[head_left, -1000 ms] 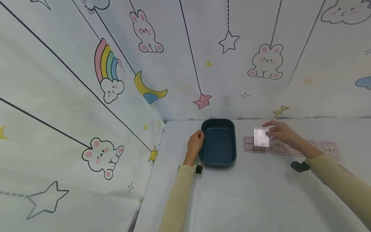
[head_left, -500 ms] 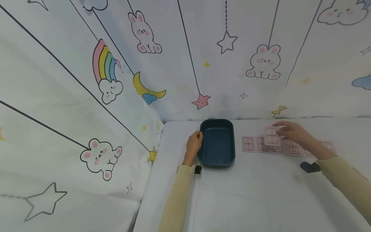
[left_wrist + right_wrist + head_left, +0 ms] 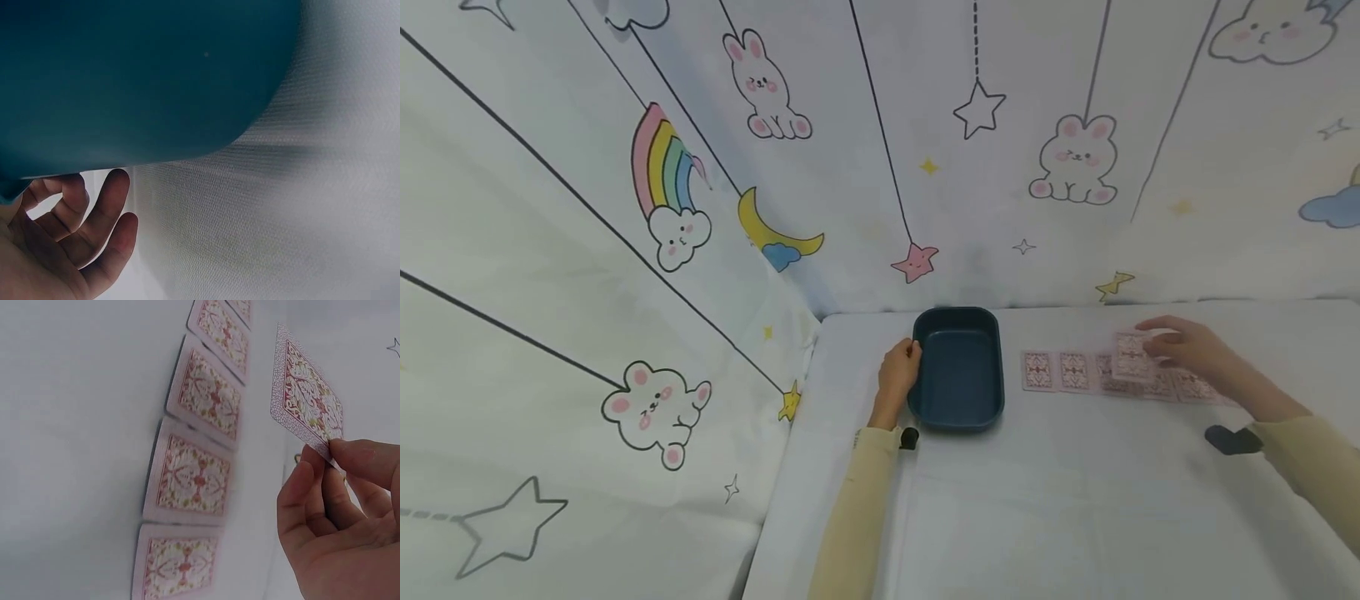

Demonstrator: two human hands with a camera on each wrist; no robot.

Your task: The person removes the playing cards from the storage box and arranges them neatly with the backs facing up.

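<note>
Between its thumb and fingers my right hand [image 3: 1195, 354] pinches a playing card [image 3: 306, 394] by one corner, its red patterned back showing in the right wrist view. That card hangs over a row of playing cards [image 3: 1038, 372] lying face down on the white table, and overlaps part of the row in the head view. My left hand [image 3: 899, 367] grips the left rim of a dark blue rectangular dish [image 3: 957, 427]. Under that rim, the left wrist view shows curled fingers [image 3: 115, 194] against the dish's side; the thumb is mostly hidden there.
A white sheet with cartoon drawings [image 3: 775, 167] hangs at the back and left, meeting the table's far edge. Dark straps or mounts sit at both wrists. The row of cards runs to the right of the dish.
My right hand has moved to the right along the row with the card, uncovering the cards at the left end. My left hand still holds the dish's rim. The head view has shifted slightly.
</note>
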